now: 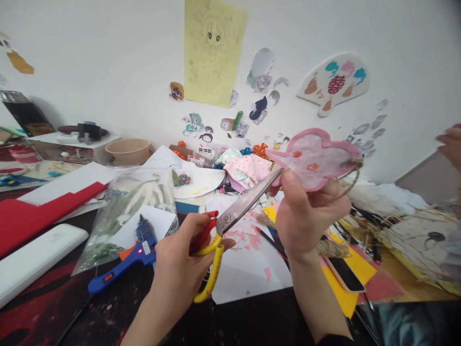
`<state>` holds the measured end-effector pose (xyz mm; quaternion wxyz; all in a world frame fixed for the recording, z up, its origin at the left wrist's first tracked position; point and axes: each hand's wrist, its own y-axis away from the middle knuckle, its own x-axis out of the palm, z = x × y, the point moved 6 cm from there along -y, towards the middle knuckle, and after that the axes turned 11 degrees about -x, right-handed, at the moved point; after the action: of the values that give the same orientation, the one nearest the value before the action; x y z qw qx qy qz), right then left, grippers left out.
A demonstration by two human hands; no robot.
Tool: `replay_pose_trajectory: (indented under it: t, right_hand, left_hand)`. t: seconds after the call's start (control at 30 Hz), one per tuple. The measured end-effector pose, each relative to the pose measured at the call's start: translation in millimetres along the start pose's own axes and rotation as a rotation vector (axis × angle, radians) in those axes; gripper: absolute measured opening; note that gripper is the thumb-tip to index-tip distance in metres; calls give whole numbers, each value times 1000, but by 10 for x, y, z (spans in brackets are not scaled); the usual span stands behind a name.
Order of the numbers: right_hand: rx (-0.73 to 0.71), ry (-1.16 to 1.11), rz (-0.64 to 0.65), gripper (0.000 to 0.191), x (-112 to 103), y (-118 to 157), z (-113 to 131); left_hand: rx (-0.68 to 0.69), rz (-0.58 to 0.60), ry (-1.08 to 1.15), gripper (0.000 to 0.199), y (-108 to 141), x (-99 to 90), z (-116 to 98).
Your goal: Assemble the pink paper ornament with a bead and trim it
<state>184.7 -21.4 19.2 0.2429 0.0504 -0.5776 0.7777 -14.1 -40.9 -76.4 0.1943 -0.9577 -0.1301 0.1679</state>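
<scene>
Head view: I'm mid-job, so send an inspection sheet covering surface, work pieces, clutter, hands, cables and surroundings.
Surface: dark tabletop, partly covered by a white paper sheet with small pink scraps on it.
Job's things: metal scissors with red-and-yellow handles; lobed, pink-rimmed flat piece with orange-red flowers. Whether they touch: cannot tell.
Clutter: blue glue gun with a lit red light, clear plastic bag, long white rounded case, black-screened phone.
Hands: left hand grips the scissors; right hand holds the pink-rimmed piece.
Cables: dark cord from the glue gun's handle; far end out of view.
Surroundings: white wall with yellow drawing sheet; another person's hand at right.
</scene>
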Motion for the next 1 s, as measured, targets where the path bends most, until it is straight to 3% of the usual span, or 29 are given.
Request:
replay_pose_trajectory:
  t: [0.23, 0.33, 0.53, 0.73, 0.87, 1.0]
  right_hand:
    - [45, -1, -3, 26, -5, -3, -62]
    - [29, -32, 1, 20, 13, -22, -75]
    - [34, 59, 71, 21, 34, -1, -84]
    - [56, 122, 187, 27, 32, 12, -55]
    - [74, 146, 230, 26, 21, 42, -89]
    - [109, 108, 252, 27, 29, 49, -133]
  left_hand:
    - [-25, 91, -31, 28, -49, 16, 33]
    - [-29, 75, -76, 21, -63, -32, 50]
    - [6, 85, -116, 47, -63, -38, 17]
    - [-97, 106, -150, 45, -74, -38, 46]
    - [-94, 105, -127, 53, -66, -44, 11]
    - [-62, 96, -141, 41, -80, -60, -10]
